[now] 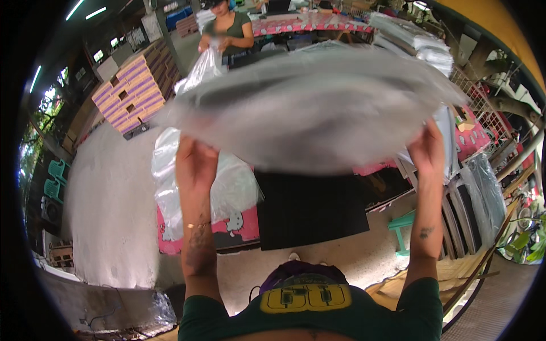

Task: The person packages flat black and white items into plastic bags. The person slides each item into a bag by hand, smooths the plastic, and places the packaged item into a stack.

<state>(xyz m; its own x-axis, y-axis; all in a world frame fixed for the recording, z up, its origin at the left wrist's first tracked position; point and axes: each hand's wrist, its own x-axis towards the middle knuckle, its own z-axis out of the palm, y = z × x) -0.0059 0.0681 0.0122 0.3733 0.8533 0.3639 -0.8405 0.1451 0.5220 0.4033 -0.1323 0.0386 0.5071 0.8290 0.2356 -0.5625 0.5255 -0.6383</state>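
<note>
A wide sheet of clear plastic (318,113), probably a large bag, is stretched in the air in front of me and smeared by motion. My left hand (196,162) is closed on its left end, and my right hand (426,148) is closed on its right end; the fingertips are partly hidden. Under the plastic, a flat black sheet (313,210) lies on the table and overhangs its near edge. Left of it, beside my left forearm, clear plastic bags (236,184) lie in a loose pile on the pink patterned tablecloth (248,227).
Across the table a co-worker (230,31) holds up clear plastic (207,63). Stacked cartons (139,85) stand at the far left. Wrapped flat packs (412,37) are piled at the far right. A green stool (402,227) and upright dark panels (460,219) stand near my right arm.
</note>
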